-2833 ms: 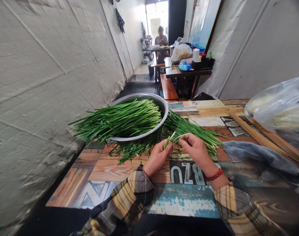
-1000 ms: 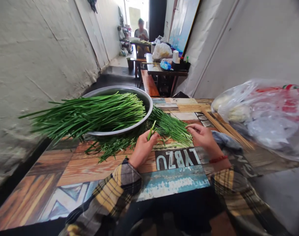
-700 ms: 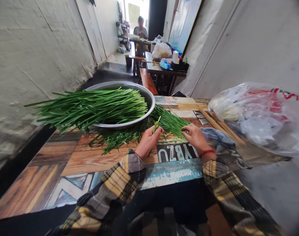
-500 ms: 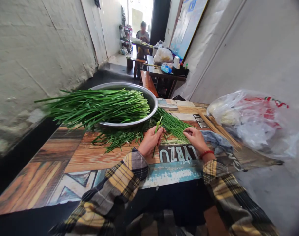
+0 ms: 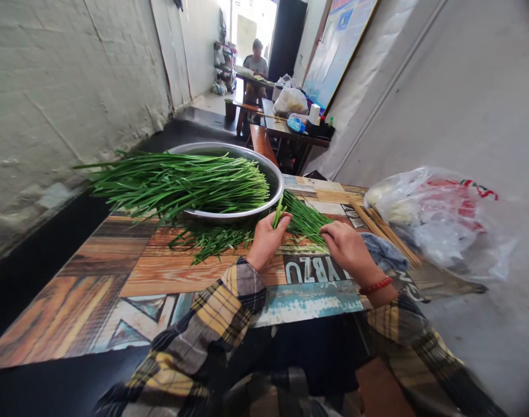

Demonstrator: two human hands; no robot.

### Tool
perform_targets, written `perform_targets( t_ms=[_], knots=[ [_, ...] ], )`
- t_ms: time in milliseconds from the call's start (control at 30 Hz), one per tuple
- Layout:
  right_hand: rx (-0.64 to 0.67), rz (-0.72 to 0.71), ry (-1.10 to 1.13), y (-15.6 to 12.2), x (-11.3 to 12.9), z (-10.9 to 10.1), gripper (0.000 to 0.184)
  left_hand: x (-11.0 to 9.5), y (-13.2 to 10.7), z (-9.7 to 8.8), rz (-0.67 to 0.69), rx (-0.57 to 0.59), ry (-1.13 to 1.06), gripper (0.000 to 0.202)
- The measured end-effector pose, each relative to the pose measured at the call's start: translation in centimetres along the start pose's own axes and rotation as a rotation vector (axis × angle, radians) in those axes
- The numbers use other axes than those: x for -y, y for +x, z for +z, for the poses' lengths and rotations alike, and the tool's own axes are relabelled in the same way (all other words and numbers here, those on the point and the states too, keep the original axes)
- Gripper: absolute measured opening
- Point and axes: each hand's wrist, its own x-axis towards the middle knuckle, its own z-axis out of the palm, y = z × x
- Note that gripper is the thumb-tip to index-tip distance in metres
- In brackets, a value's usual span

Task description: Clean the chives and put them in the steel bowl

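Note:
My left hand (image 5: 267,238) is closed around a few garlic chives (image 5: 278,212), whose pale ends stick up above the thumb. Over the ends of a loose pile of garlic chives (image 5: 305,217) on the table, my right hand (image 5: 345,246) has its fingers pinched together on stalks there; exactly how many is hidden. A red bracelet (image 5: 376,285) circles the right wrist. Beyond my left hand, a metal basin (image 5: 278,184) carries a big bundle of garlic chives (image 5: 194,182), leaves hanging over its left rim. Trimmed green scraps (image 5: 212,240) lie below the basin.
Right of my hands on the wood-patterned table (image 5: 160,272) are a grey cloth (image 5: 383,250), wooden sticks (image 5: 388,231) and a clear plastic bag (image 5: 447,214) with pale contents. Farther off, a person (image 5: 256,61) sits behind another table (image 5: 285,126) holding bags.
My right hand has turned and come slightly left along the pile's ends, back of the hand more visible. The left hand keeps its chives nearly in place. The view has shifted a little.

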Motion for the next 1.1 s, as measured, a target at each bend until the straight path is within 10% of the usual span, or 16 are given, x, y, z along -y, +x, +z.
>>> perform_targets(
  t_ms=[133,367,667,867,1100],
  knots=[
    [0.029,-0.073,-0.19,0.3,1.4,-1.3,0.02,-0.5,0.1,-0.3,0.047,-0.008,0.028,0.029],
    [0.021,-0.151,-0.027,0.9,2.7,-2.2,0.017,0.2,-1.2,1.3,0.093,0.511,0.186,0.028],
    [-0.123,0.336,0.162,0.9,-4.3,-1.7,0.026,0.1,-0.8,0.5,0.015,0.265,0.057,0.033],
    [0.006,0.359,0.117,0.0,-7.2,2.3,0.028,0.5,-0.5,0.5,0.111,0.206,0.086,0.029],
    [0.116,0.393,-0.178,0.3,-6.9,4.7,0.021,0.4,-1.0,0.9,-0.201,0.28,-0.243,0.031]
  ],
)
